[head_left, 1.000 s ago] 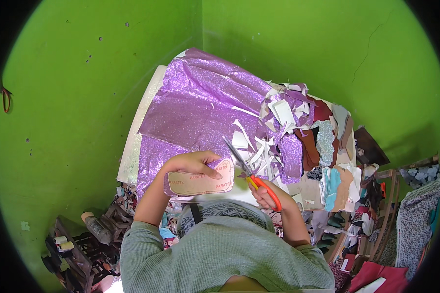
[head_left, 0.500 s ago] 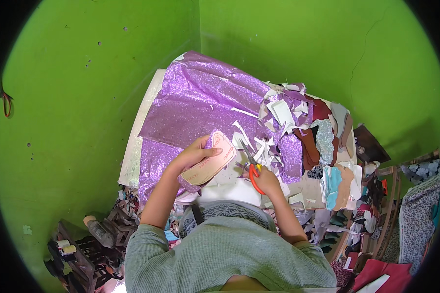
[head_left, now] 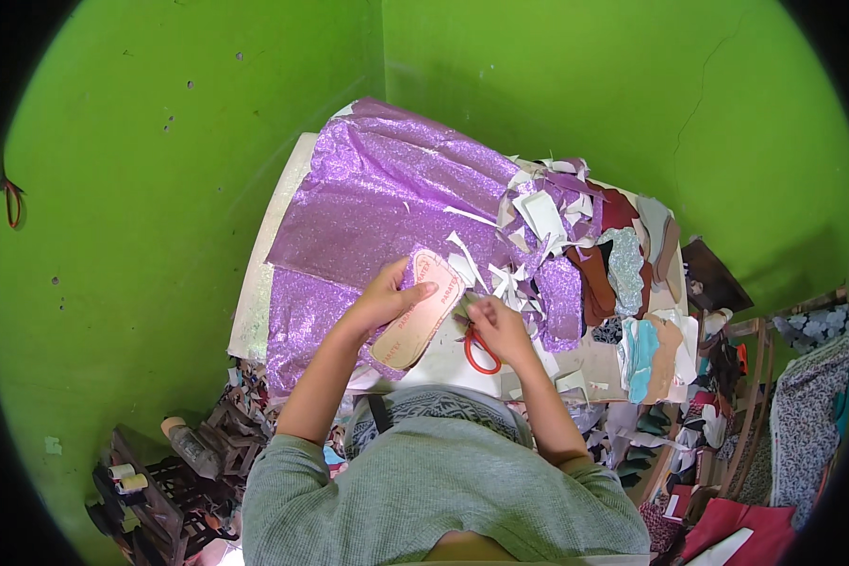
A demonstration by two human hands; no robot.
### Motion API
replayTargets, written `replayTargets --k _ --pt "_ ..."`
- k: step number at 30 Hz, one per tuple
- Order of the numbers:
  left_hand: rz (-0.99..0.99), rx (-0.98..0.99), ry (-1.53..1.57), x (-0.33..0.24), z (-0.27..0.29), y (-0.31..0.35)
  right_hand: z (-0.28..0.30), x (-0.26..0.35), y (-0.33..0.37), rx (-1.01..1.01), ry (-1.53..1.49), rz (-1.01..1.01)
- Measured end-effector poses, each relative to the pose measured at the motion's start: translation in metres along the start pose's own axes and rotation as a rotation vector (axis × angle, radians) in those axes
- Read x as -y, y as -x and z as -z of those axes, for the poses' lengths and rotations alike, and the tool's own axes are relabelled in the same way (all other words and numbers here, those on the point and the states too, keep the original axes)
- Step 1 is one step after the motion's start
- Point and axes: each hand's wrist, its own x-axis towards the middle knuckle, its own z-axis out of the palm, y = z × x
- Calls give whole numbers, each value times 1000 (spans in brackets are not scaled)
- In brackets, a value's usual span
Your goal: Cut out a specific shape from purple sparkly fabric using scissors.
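My left hand (head_left: 390, 294) grips a beige sole-shaped template (head_left: 424, 316) with red printing, its thumb lying on top. Purple glitter fabric (head_left: 410, 274) shows behind the template's edge, held with it. My right hand (head_left: 502, 330) is closed around scissors with orange-red handles (head_left: 482, 355), close to the template's right edge. The handle loop hangs below the fingers; the blades are mostly hidden or blurred. Beneath and beyond both hands spreads a large purple glitter sheet (head_left: 349, 231) on the table.
White and purple offcuts (head_left: 542, 217) lie heaped to the right. Beside them are a cut purple piece (head_left: 561, 302), brown pieces (head_left: 591, 283), a silver glitter piece (head_left: 624, 269) and turquoise pieces (head_left: 642, 360). A dark rack with thread spools (head_left: 132, 482) stands lower left. Green walls (head_left: 208, 141) enclose the table.
The template has shifted slightly right and turned more upright in my left hand. My right hand has moved up and left toward its edge, and the scissors' handles have swung left.
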Motion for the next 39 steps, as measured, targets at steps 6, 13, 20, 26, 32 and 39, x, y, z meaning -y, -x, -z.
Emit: replayTargets --k 6,13,20,26,32,39 --pt "-99 1 -53 15 -11 -13 15 60 -9 196 -464 -9" --pt "-267 -42 -53 21 -16 -17 19 61 -17 -92 -439 95" --pt "-47 69 -108 1 -5 -4 30 57 -19 -260 -423 170" --pt "-143 -179 -75 2 -8 -6 35 51 -20 -287 -536 177" --pt "-212 -445 1 9 -6 -13 33 42 -15 -217 -614 162" --pt "-379 -618 221 20 -13 -18 27 48 -5 4 -575 7"
